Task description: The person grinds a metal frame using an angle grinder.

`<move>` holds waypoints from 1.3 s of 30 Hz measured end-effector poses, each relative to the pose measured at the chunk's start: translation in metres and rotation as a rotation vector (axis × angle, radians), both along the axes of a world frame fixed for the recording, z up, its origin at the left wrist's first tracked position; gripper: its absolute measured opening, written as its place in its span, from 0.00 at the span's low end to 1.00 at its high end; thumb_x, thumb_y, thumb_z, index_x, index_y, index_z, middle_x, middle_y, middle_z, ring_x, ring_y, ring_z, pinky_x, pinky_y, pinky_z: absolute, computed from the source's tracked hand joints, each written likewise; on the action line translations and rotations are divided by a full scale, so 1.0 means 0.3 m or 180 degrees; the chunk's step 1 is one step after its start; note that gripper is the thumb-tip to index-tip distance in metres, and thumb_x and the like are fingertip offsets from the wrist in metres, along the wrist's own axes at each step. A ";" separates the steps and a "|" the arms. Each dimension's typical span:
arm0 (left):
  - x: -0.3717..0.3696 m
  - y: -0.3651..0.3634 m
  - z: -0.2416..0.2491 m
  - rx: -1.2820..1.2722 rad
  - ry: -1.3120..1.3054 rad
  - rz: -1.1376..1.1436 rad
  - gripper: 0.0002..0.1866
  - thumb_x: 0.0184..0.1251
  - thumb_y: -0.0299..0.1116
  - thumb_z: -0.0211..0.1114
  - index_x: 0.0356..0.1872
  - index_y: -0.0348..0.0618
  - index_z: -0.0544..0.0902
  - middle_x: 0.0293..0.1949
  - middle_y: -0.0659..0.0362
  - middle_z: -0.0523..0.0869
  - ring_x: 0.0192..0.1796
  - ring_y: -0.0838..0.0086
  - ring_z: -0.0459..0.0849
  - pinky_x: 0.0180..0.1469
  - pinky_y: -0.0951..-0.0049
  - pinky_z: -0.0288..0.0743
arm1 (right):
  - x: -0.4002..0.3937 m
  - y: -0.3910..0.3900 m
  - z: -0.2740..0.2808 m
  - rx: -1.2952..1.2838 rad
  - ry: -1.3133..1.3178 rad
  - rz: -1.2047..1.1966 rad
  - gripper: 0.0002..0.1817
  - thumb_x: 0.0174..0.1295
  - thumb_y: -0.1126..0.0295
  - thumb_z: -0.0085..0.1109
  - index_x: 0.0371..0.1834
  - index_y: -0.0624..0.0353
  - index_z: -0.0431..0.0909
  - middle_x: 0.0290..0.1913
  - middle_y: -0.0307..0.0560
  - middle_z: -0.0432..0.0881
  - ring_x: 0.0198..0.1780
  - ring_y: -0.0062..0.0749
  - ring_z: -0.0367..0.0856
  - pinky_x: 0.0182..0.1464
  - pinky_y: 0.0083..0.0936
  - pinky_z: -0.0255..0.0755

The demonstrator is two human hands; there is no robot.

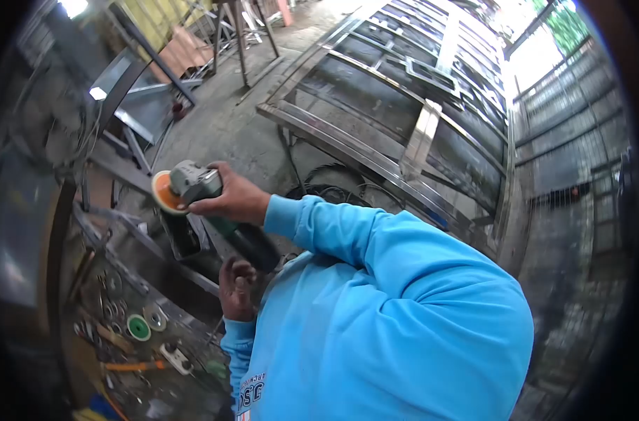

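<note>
My right hand [231, 198] is closed around the grey head of an angle grinder [243, 242], with its dark green and black body slanting down toward my chest. On the grinder's head is a round orange pad with a pale rim [166, 192], which faces left. Just below the rear of the grinder's body, my left hand [238, 289] is raised with its fingers loosely bent and apart. No grip on the tool shows there, though the fingers are slightly blurred. Both arms wear light blue sleeves.
A large welded metal frame [347, 144] lies at the upper right. Metal bars and a dark box-shaped piece [184, 237] sit below the pad. Several discs, including a green one [139, 327], and an orange-handled tool [135, 365] are at lower left. A metal sheet wall stands right.
</note>
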State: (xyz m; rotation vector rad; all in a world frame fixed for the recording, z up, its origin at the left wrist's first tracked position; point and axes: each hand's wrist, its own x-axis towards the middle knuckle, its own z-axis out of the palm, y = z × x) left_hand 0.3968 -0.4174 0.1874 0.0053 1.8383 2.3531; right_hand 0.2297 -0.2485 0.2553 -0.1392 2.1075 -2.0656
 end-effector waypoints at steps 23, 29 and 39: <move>-0.724 0.784 0.248 -0.2099 -0.1096 -0.1234 0.36 0.57 0.46 0.78 0.59 0.34 0.72 0.49 0.54 0.82 0.48 0.71 0.80 0.54 0.68 0.75 | -0.274 0.754 -0.257 -0.2644 -0.1162 0.0039 0.37 0.65 0.47 0.67 0.68 0.61 0.69 0.57 0.44 0.78 0.59 0.28 0.76 0.63 0.27 0.71; -0.835 1.085 0.030 -0.1322 -0.1509 -0.1352 0.39 0.58 0.50 0.77 0.61 0.33 0.71 0.52 0.52 0.80 0.52 0.69 0.79 0.58 0.67 0.74 | -0.401 1.014 -0.385 -0.2465 -0.1530 -0.1616 0.36 0.62 0.57 0.71 0.66 0.61 0.64 0.50 0.48 0.79 0.45 0.32 0.84 0.48 0.32 0.82; -0.965 1.264 -0.042 -0.1329 -0.1720 -0.1985 0.43 0.59 0.55 0.75 0.65 0.33 0.68 0.54 0.53 0.79 0.54 0.70 0.78 0.60 0.68 0.73 | -0.398 1.196 -0.495 -0.2883 -0.1882 -0.1725 0.37 0.64 0.50 0.67 0.67 0.61 0.62 0.49 0.54 0.79 0.45 0.36 0.85 0.47 0.33 0.84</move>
